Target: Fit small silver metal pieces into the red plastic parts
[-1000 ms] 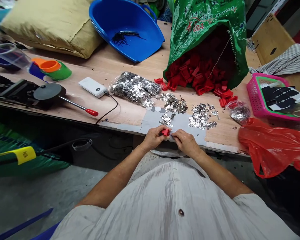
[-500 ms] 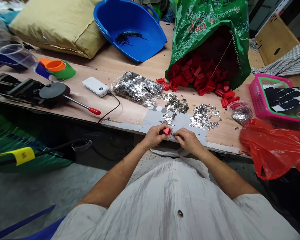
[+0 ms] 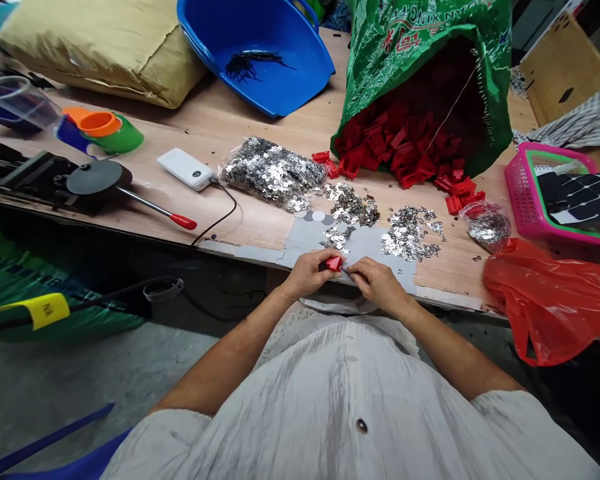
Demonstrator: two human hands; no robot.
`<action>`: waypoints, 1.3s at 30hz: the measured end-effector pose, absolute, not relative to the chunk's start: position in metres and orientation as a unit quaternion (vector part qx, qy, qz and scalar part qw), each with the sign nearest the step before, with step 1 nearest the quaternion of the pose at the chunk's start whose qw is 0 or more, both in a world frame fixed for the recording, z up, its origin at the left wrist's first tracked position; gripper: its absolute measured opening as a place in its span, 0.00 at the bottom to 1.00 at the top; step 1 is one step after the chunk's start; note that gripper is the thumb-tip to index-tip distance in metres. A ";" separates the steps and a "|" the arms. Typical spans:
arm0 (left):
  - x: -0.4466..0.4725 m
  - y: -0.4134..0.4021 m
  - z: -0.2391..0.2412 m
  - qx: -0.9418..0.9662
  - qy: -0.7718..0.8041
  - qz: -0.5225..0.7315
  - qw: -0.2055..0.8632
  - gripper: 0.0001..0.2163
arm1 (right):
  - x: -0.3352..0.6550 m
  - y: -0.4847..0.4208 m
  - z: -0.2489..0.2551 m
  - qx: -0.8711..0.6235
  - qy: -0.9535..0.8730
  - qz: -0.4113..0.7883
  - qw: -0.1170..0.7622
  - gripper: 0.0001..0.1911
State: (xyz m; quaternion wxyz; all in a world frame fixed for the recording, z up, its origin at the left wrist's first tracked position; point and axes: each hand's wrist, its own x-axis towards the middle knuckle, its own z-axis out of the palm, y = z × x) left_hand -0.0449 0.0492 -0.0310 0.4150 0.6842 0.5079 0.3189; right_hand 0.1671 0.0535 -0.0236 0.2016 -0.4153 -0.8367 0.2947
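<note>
My left hand (image 3: 309,275) pinches a small red plastic part (image 3: 335,264) at the table's front edge. My right hand (image 3: 377,280) is closed on a thin metal tool (image 3: 345,270), whose tip meets the red part's right side; most of the tool is hidden by the fingers. Just beyond my hands lie a small heap of silvery metal pieces (image 3: 337,237) and a darker heap of metal pieces (image 3: 353,205). To the right is another spread of shiny metal pieces (image 3: 409,233). A grey sheet (image 3: 367,247) lies under part of them.
Behind stand a green sack (image 3: 430,33) spilling red parts, a blue scoop-shaped basin (image 3: 300,73) and a clear bag of metal pieces (image 3: 273,170). A power bank (image 3: 187,169) and a lever press (image 3: 100,180) are left; a pink basket (image 3: 523,193) and red plastic bag (image 3: 555,293) are right.
The camera view has shifted slightly, so the table things sit a little differently in it. The red part has turned a little in my left hand; both hands stay nearly in place.
</note>
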 end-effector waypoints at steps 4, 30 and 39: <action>-0.042 0.046 -0.032 0.684 0.526 0.321 0.390 0.13 | 0.163 0.055 -0.021 -0.429 -0.830 0.299 0.196 0.09; -0.006 0.013 0.002 0.174 0.350 0.562 0.729 0.12 | 0.174 0.034 0.020 -0.419 -0.815 0.355 0.184 0.23; 0.004 0.003 0.011 0.054 0.339 0.575 0.743 0.07 | 0.165 0.035 0.018 -0.391 -0.839 0.288 0.247 0.19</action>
